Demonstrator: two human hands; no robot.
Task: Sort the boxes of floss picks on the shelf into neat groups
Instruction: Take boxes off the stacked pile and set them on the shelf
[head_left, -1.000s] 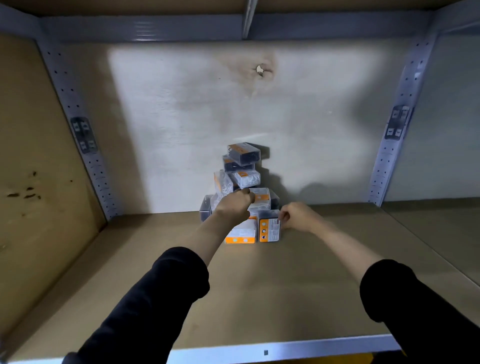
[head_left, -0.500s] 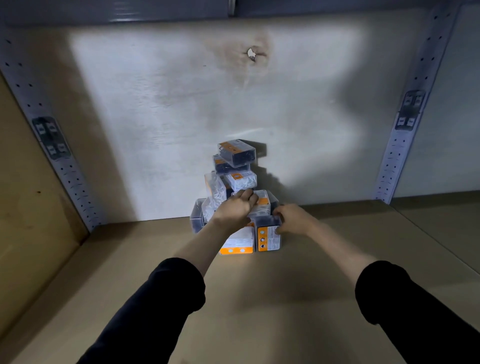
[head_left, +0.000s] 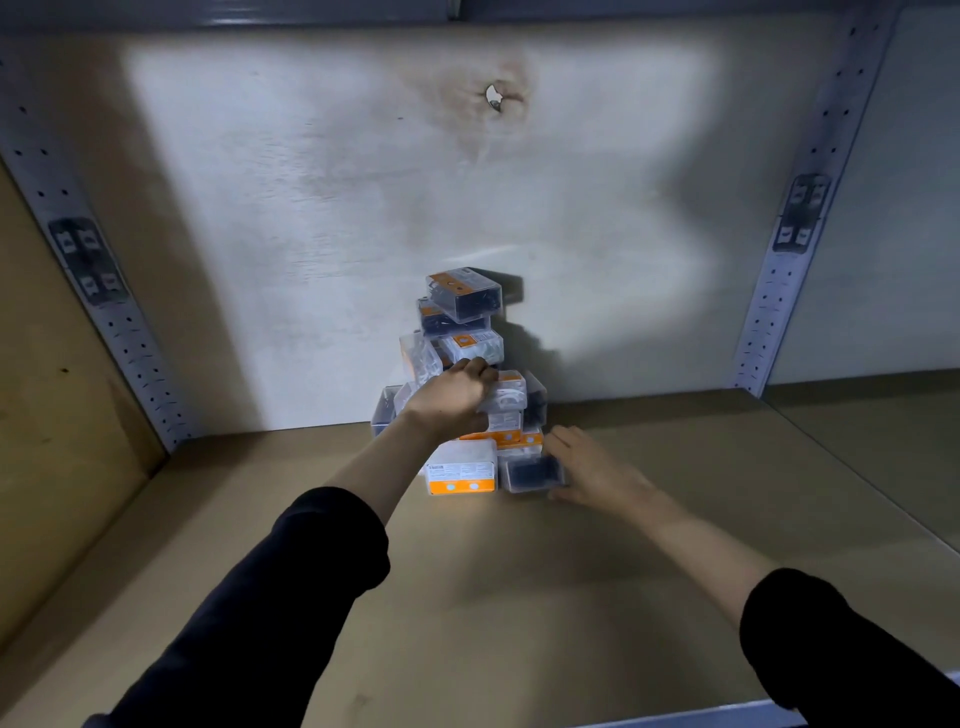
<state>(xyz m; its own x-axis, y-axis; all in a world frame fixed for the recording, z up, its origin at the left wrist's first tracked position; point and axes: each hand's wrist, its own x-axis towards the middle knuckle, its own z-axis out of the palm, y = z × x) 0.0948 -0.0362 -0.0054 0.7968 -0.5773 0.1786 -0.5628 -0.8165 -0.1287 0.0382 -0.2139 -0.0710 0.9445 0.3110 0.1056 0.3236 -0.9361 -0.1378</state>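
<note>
A crooked pile of clear floss-pick boxes with orange labels (head_left: 464, 293) leans against the back wall of the shelf. My left hand (head_left: 453, 397) presses against the middle of the pile, fingers curled over a box with white picks (head_left: 510, 391). My right hand (head_left: 587, 467) grips a box with dark contents (head_left: 531, 474) lying flat at the pile's front right, on the shelf board. A white box with an orange strip (head_left: 460, 474) lies just left of it. Boxes behind my left hand are partly hidden.
The brown shelf board (head_left: 519, 597) stretches wide in front of the pile and to both sides. Perforated metal uprights (head_left: 779, 291) stand at the back corners. A metal front lip (head_left: 675, 719) edges the shelf. A brown side panel (head_left: 57, 395) closes the left.
The front right box stood upright with its orange label facing me; now it lies flat, dark side up, under my right hand. My left hand has stayed on the pile. The camera moved closer.
</note>
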